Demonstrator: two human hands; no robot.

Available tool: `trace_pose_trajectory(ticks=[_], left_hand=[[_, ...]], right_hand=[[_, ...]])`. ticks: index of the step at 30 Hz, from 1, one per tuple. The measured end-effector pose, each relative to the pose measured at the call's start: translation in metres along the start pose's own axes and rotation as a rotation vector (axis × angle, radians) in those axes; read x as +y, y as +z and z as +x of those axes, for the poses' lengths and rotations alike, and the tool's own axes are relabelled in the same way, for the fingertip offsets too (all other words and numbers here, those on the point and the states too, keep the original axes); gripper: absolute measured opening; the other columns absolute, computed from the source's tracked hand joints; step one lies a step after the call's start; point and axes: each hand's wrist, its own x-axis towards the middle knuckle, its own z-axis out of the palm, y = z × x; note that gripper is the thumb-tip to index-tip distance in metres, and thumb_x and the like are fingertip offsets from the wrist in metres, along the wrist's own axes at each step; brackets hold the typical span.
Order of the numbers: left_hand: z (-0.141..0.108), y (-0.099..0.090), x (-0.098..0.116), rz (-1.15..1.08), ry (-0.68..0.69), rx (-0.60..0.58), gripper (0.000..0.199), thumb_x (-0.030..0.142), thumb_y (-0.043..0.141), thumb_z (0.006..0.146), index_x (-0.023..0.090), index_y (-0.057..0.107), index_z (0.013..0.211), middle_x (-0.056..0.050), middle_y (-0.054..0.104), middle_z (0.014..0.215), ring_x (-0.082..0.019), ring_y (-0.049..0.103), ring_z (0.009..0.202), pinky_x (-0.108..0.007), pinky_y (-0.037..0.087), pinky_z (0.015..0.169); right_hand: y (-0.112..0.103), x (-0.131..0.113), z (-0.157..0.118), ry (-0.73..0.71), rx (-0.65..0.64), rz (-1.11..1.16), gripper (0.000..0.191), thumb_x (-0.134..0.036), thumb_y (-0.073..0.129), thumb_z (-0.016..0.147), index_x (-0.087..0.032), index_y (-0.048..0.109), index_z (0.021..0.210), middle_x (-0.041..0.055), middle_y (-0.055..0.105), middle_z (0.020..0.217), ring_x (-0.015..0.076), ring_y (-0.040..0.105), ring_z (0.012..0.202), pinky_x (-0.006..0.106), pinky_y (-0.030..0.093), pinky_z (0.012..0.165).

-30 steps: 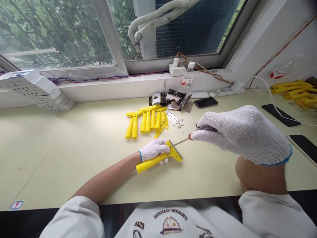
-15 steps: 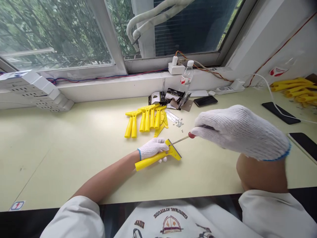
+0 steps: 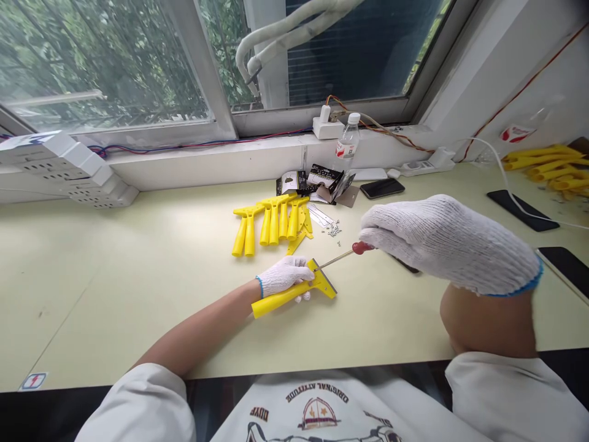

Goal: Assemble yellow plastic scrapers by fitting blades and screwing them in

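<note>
My left hand point(image 3: 286, 274), in a white knit glove, grips a yellow scraper point(image 3: 280, 299) near its head, with the handle pointing down-left. My gloved right hand point(image 3: 432, 242) is closed on the red handle of a screwdriver point(image 3: 338, 258). The screwdriver's tip meets the upper part of the scraper's head, close to my left thumb. A dark blade edge runs along the head, and a small screw shows in its lower part. Small screws point(image 3: 334, 229) lie in a loose pile beyond the scraper, beside several yellow scraper parts point(image 3: 274, 222).
Black packaging point(image 3: 324, 176), a clear bottle point(image 3: 348, 144) and a phone point(image 3: 381, 188) stand or lie at the back. White boxes point(image 3: 69, 166) are stacked at the left. More yellow parts point(image 3: 552, 164), a white cable and dark flat devices are at the right.
My right hand's fingers have shifted on the screwdriver, and more of its red handle shows. A dark object beneath that hand is now partly visible. The left hand and scraper are nearly unchanged.
</note>
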Motion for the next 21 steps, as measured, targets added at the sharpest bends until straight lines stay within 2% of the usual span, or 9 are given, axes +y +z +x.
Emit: trace_pose_trajectory(ticks=[3,6,9,12,15,17,19,21], left_hand=[[-0.001,0.001,0.001,0.001,0.002,0.000,0.021,0.027,0.073,0.084,0.018,0.059,0.098,-0.007,0.073,0.084,-0.021,0.075,0.062,-0.025,0.057,0.044],[-0.002,0.002,0.004,0.001,-0.002,0.002,0.024,0.027,0.073,0.084,0.018,0.059,0.101,-0.007,0.073,0.089,-0.020,0.076,0.062,-0.025,0.057,0.044],[-0.003,0.003,0.005,-0.001,-0.001,0.011,0.026,0.027,0.073,0.082,0.019,0.059,0.102,-0.006,0.072,0.089,-0.019,0.075,0.060,-0.024,0.057,0.044],[-0.002,0.004,0.005,0.005,-0.002,0.023,0.027,0.028,0.073,0.082,0.018,0.058,0.102,-0.006,0.072,0.089,-0.018,0.075,0.060,-0.023,0.057,0.045],[-0.001,0.003,0.004,0.012,-0.001,0.013,0.026,0.028,0.072,0.083,0.018,0.059,0.103,-0.007,0.072,0.091,-0.019,0.076,0.062,-0.024,0.057,0.044],[-0.001,0.003,0.003,0.015,0.001,0.008,0.026,0.029,0.071,0.084,0.019,0.058,0.103,-0.007,0.072,0.091,-0.020,0.076,0.062,-0.024,0.057,0.044],[0.000,0.003,0.003,0.017,-0.002,0.003,0.026,0.030,0.071,0.084,0.019,0.058,0.103,-0.007,0.072,0.092,-0.019,0.076,0.062,-0.024,0.056,0.044],[-0.001,0.003,0.003,0.021,-0.007,0.005,0.027,0.030,0.072,0.084,0.019,0.058,0.104,-0.007,0.073,0.094,-0.019,0.076,0.061,-0.024,0.057,0.045]], right_hand=[[0.001,-0.003,0.003,-0.002,0.043,0.066,0.014,-0.032,0.060,0.107,-0.022,0.070,0.105,0.0059,0.072,0.091,0.0198,0.065,0.074,0.032,0.046,0.067],[0.000,-0.002,0.006,-0.126,0.011,0.257,0.015,-0.024,0.053,0.108,-0.023,0.068,0.106,0.0094,0.073,0.109,0.0209,0.069,0.089,0.033,0.053,0.078],[-0.001,0.000,0.002,-0.126,-0.015,0.277,0.016,-0.024,0.053,0.109,-0.024,0.069,0.105,0.0066,0.076,0.101,0.0188,0.069,0.082,0.031,0.052,0.073],[0.000,-0.003,-0.003,-0.012,-0.020,0.135,0.016,-0.034,0.061,0.108,-0.022,0.071,0.102,0.0029,0.076,0.084,0.0168,0.065,0.064,0.029,0.044,0.061],[0.001,-0.009,-0.001,0.051,0.043,-0.035,0.029,-0.047,0.065,0.106,-0.022,0.068,0.091,0.0011,0.068,0.068,0.0169,0.059,0.055,0.031,0.038,0.057],[0.000,-0.010,0.005,0.000,0.066,-0.038,0.026,-0.043,0.061,0.107,-0.021,0.068,0.095,0.0060,0.072,0.084,0.0198,0.065,0.069,0.031,0.043,0.062],[0.000,-0.009,0.011,-0.128,0.044,0.069,0.020,-0.031,0.053,0.109,-0.021,0.069,0.103,0.0113,0.074,0.107,0.0222,0.070,0.089,0.032,0.050,0.071],[-0.001,-0.007,0.014,-0.229,0.020,0.178,0.024,-0.022,0.046,0.110,-0.022,0.069,0.105,0.0119,0.072,0.113,0.0207,0.070,0.095,0.031,0.053,0.078]])
